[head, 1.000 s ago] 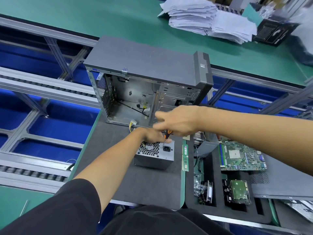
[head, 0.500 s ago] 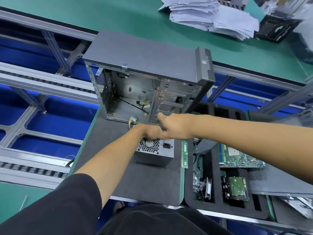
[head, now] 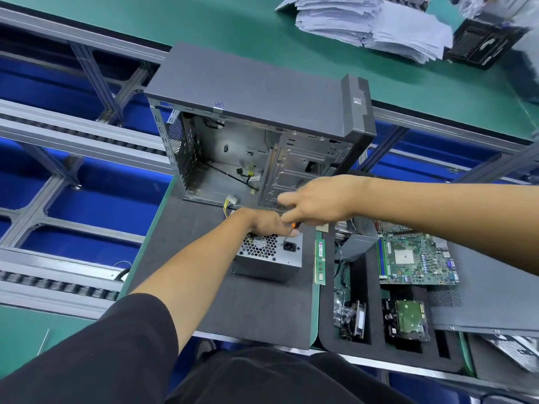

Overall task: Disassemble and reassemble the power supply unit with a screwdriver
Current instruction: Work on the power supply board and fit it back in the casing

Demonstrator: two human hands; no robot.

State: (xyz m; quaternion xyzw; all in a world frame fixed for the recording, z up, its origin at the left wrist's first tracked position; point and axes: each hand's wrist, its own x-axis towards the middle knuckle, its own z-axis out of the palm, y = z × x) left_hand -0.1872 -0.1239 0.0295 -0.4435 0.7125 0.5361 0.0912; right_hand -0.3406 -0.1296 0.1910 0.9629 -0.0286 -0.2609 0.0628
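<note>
On the grey foam mat [head: 256,310] that covers the near worktop, the power supply unit [head: 269,258] sits towards the far edge, its fan grille and mains socket facing the camera. The left hand [head: 268,224] rests on its top, fingers curled shut over the casing. The right hand [head: 318,201] reaches across above it, fingers clamped on the orange-handled screwdriver [head: 294,227] (mostly hidden beneath the hand). Just behind stands the open computer case [head: 262,126], its side panel off. A memory stick [head: 320,262] lies along the mat's right edge. Beyond that, a black foam tray [head: 367,349] holds a motherboard [head: 414,258] and hard drive [head: 408,319]. Paper stacks [head: 370,21] sit on the far green worktop [head: 204,21].
</note>
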